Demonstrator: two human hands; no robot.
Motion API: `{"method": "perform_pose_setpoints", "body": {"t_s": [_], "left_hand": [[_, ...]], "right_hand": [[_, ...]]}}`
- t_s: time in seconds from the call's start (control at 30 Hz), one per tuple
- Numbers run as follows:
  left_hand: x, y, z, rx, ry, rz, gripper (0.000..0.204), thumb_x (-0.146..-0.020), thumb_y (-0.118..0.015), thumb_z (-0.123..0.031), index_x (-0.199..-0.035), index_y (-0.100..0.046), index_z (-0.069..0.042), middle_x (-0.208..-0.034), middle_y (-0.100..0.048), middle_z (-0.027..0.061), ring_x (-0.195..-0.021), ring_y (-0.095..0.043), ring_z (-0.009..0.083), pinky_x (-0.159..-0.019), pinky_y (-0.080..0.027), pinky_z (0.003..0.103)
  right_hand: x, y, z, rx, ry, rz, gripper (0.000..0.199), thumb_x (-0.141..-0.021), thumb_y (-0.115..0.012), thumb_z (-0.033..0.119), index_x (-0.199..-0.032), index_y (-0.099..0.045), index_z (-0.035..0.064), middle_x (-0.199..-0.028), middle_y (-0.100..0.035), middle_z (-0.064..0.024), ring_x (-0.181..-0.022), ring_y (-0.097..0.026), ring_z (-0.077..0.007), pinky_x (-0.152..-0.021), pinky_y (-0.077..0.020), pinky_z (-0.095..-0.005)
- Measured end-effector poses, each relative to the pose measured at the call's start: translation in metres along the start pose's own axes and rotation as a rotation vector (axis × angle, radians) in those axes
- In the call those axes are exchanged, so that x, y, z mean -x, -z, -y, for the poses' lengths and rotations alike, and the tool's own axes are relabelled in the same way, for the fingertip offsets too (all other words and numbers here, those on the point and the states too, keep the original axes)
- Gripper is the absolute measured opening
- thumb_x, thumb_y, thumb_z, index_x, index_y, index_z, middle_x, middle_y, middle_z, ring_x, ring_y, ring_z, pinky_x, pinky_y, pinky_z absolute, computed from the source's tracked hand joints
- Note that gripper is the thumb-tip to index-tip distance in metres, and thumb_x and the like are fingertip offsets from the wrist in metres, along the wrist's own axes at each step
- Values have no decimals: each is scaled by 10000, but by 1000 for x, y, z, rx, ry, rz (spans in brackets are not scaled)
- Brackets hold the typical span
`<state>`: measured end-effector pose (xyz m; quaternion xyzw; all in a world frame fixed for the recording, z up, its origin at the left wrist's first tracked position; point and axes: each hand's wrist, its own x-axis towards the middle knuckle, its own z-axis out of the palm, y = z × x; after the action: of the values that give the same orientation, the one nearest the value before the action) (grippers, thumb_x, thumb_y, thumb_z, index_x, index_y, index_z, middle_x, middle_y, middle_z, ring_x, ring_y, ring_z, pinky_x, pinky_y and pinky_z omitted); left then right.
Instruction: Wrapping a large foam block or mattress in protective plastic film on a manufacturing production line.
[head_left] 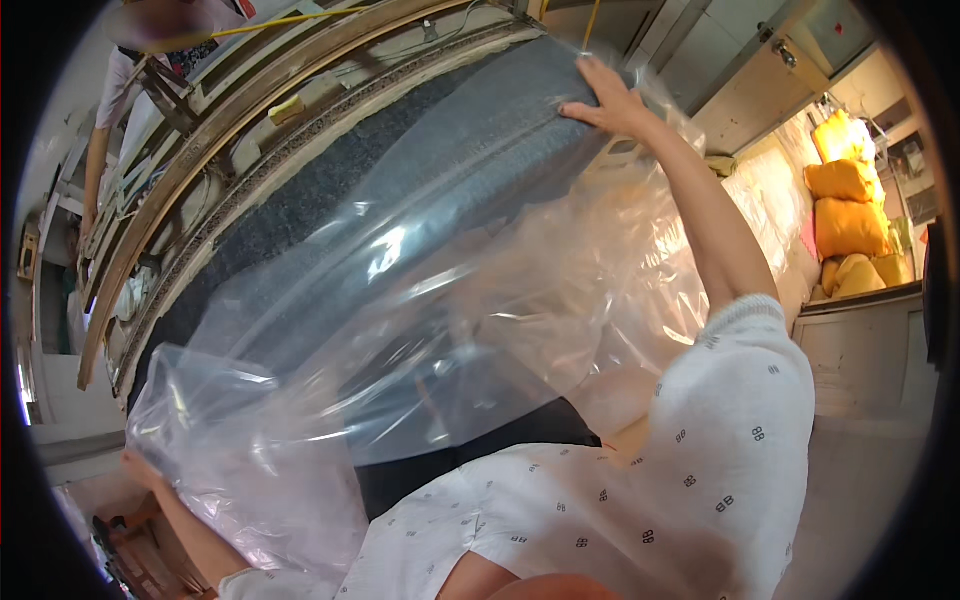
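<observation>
A large clear plastic bag (420, 320) lies bunched over a long grey fabric-covered cushion (500, 140) that runs from lower left to upper right. My right hand (606, 98) reaches far up and grips the top end of the cushion through the plastic. At the lower left, my left hand (143, 470) is mostly hidden behind the crumpled edge of the bag and seems to clutch it. My white patterned sleeve (720, 450) fills the lower right.
A curved wooden furniture frame (230, 130) with pale trim lies beside the cushion at the upper left. Another person (125, 80) stands at the top left. Yellow stuffed bags (850, 210) are stacked at the right, above a pale cabinet (870, 350).
</observation>
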<state>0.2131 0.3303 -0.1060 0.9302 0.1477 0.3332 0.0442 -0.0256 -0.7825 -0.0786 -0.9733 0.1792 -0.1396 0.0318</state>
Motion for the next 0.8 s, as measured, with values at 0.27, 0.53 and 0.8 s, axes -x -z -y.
{"method": "perform_pose_setpoints", "body": {"t_s": [0.27,0.53,0.8], "left_hand": [[5,-1,46,-349,-113,244,439,-883,-403,-351,-1075,-541,19,-1052,-572,187,-942,-556,324,-832,-434,405],[30,-2,-58,-40,5,-51,353,-856,-423,-269,-974,-583,23,-1025,-566,218,-1056,-473,344,-883,-377,442],[26,-7,-80,194,412,-266,337,-743,-497,-269,-911,-612,0,-971,-606,190,-923,-564,364,-812,-432,424]], "right_hand": [[-43,-3,33,-125,-136,35,553,-853,-362,522,-1251,-452,147,-1273,-458,-127,-1191,-411,-277,-973,-319,-363],[-71,22,59,722,183,-304,394,-905,-376,412,-1067,-577,115,-962,-603,-96,-965,-549,-205,-826,-425,-335],[136,47,341,-1209,289,1440,235,-870,-510,192,-1012,-580,19,-967,-605,-75,-890,-585,-156,-791,-473,-275]]}}
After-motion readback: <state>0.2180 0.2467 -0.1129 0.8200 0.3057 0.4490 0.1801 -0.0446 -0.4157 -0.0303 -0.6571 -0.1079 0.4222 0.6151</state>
